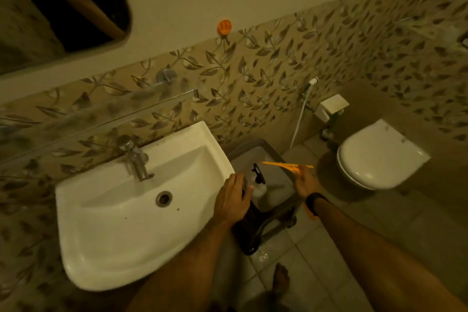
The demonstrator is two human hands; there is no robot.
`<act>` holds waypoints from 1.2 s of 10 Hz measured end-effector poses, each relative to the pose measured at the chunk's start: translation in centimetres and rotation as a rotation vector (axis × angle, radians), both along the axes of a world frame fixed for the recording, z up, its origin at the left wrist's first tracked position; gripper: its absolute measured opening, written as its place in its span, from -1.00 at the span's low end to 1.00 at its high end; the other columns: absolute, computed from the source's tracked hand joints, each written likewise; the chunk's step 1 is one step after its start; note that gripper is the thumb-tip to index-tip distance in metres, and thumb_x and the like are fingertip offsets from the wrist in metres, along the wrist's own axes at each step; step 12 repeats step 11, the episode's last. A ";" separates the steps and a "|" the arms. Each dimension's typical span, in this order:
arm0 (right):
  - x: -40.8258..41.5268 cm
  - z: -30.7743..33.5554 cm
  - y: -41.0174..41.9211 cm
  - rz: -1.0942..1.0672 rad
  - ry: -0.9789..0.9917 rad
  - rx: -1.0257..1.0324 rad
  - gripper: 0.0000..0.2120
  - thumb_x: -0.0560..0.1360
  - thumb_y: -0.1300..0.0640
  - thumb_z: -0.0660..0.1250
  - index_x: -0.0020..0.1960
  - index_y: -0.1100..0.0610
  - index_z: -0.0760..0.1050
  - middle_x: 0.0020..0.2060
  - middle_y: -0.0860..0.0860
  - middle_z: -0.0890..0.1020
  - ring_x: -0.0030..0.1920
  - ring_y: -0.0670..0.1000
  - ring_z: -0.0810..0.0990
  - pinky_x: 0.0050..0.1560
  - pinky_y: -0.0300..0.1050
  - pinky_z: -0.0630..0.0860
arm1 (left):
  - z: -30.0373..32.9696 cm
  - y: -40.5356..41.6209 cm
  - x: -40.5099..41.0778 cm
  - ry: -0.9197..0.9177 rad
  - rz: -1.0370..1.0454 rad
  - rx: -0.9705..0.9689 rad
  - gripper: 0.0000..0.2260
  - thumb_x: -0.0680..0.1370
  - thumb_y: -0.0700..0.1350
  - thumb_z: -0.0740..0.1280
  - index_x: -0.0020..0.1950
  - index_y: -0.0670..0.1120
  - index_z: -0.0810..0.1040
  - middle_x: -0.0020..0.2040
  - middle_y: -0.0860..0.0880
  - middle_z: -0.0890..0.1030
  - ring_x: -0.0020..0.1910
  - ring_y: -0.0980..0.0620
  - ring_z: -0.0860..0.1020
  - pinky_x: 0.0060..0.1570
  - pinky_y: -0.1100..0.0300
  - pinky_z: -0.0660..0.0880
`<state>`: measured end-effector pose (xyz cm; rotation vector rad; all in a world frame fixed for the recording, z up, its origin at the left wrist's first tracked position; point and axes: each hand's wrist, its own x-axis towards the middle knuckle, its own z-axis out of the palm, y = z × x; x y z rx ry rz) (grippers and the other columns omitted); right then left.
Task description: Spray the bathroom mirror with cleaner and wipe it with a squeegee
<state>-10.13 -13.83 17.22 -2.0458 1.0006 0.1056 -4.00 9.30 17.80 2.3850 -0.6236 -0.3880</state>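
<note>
Your right hand (305,182) grips the orange squeegee (287,165), its blade level above the grey stool (276,159) beside the sink (126,210); your left hand (231,197) hangs with fingers loosely spread, just left of the spray bottle (258,185) standing on that stool; the mirror (63,2) sits well up-left.

The sink (121,223) sat below the glass shelf (101,111), with the mirror (58,2) above that. Right of the sink stood a stool (273,157) bearing a spray bottle (259,185); the toilet (374,157) lay farther right.
</note>
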 end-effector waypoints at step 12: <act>12.0 -20.3 -10.1 0.631 0.427 0.027 -0.25 0.49 0.00 0.39 0.52 0.14 0.08 0.38 0.21 0.38 0.33 0.27 0.42 0.29 0.19 0.43 | -13.6 -10.7 -1.0 0.384 0.217 0.094 -0.57 0.71 0.12 0.17 0.54 -0.03 0.36 0.42 -0.03 0.49 0.36 -0.01 0.49 0.31 0.11 0.45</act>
